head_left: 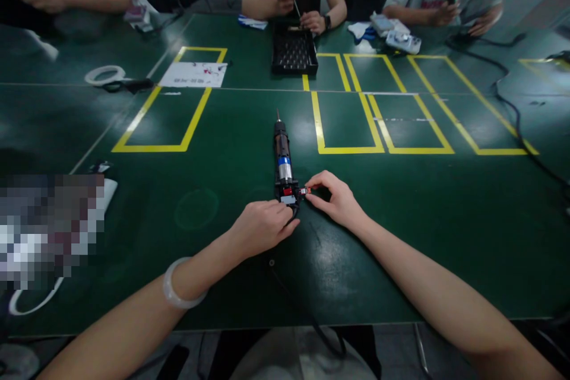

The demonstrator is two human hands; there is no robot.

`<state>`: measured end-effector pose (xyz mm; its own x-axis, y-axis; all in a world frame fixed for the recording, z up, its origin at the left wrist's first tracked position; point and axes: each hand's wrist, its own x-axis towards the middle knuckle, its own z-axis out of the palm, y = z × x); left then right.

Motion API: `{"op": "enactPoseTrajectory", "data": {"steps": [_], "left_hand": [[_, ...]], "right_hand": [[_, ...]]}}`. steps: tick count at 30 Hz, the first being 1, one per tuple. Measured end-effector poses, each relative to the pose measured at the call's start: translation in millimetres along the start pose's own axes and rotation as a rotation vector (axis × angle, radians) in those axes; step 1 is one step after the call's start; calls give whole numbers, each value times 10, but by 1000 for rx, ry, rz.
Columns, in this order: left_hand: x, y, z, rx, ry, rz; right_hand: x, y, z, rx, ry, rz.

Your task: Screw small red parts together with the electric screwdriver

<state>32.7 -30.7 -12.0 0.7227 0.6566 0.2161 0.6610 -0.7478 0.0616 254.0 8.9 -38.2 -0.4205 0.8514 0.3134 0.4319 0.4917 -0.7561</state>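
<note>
An electric screwdriver (pixel 282 157) lies on the green table (pixel 401 219), tip pointing away from me, its cable running back toward my body. My left hand (pixel 262 227) is closed around the tool's near end, fingers curled at its base. My right hand (pixel 335 197) pinches a small red part (pixel 306 191) that sticks out from the right side of the tool's base, thumb and forefinger pressed together on it.
Yellow tape rectangles (pixel 347 124) mark the table. A black tray (pixel 294 50) stands at the far side in front of a person holding a tool. Two other people sit at the far left and right. A tape roll (pixel 104 75), a paper sheet (pixel 193 74) and cables (pixel 512 107) lie about.
</note>
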Motion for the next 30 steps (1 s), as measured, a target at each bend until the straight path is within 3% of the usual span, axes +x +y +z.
{"op": "enactPoseTrajectory", "data": {"steps": [6, 22, 30], "left_hand": [[2, 13, 1, -33, -13, 16], [-8, 28, -14, -78, -39, -32], [-23, 25, -63, -179, 13, -65]], "right_hand": [[35, -30, -8, -71, -67, -11], [13, -44, -18, -18, -59, 14], [9, -43, -21, 1, -53, 16]]}}
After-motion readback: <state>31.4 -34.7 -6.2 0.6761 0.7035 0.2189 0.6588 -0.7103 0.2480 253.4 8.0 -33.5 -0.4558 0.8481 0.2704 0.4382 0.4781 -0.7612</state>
